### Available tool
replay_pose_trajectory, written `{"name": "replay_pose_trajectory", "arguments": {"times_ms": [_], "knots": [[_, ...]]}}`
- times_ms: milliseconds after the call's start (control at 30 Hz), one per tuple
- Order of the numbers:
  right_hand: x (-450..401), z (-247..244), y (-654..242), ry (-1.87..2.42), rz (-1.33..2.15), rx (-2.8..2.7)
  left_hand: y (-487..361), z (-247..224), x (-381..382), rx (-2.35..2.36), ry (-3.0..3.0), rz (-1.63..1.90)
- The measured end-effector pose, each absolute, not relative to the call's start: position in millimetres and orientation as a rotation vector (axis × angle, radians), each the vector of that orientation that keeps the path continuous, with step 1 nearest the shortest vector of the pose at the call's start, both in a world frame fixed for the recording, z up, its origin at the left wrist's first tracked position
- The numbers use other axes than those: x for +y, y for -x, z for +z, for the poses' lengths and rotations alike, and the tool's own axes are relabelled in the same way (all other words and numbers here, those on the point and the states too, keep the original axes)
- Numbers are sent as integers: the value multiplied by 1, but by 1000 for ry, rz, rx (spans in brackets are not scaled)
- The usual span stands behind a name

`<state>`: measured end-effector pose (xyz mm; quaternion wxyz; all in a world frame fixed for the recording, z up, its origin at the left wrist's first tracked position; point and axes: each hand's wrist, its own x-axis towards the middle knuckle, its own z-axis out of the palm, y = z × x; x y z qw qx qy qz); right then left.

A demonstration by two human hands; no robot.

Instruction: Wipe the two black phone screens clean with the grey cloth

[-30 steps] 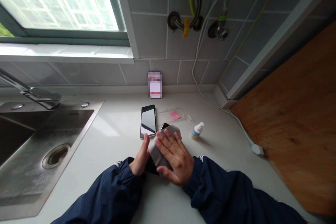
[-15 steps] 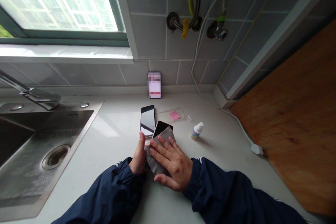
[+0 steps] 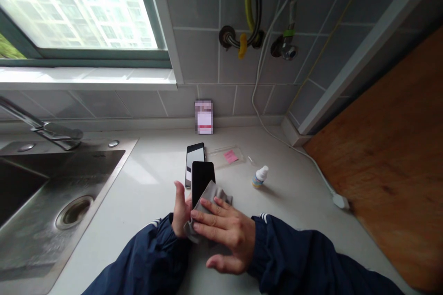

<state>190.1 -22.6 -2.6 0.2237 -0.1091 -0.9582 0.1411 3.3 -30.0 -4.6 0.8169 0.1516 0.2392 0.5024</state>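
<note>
In my left hand (image 3: 181, 212) rests a phone (image 3: 202, 176), its dark screen up and its top edge pointing away from me. The thumb sticks up beside it, and the other fingers are mostly hidden. My right hand (image 3: 224, 228) lies flat across a grey cloth (image 3: 212, 192), fingers stretched and thumb apart, pressing it on the phone's lower half. Just behind, a second phone (image 3: 194, 153) lies on the counter, partly covered by the first. To the right stands a small white-capped bottle (image 3: 260, 176).
A clear case (image 3: 238, 150) with a pink paper (image 3: 230, 156) lies behind the hands. Another phone with a blurred screen (image 3: 204, 117) leans on the wall. The sink (image 3: 114, 166) and faucet (image 3: 62, 133) are left; a white cable (image 3: 277, 138) ends at a plug (image 3: 341, 201) right.
The held phone has turned more upright in view. My right hand and the cloth have slid down towards me, baring more of the screen. The view has tilted slightly.
</note>
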Motion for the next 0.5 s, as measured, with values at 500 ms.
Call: {"name": "replay_pose_trajectory", "arguments": {"times_ms": [500], "knots": [[-27, -6, -185, 386, 339, -2715, -4, -3, -27, 688, -318, 1073]]}}
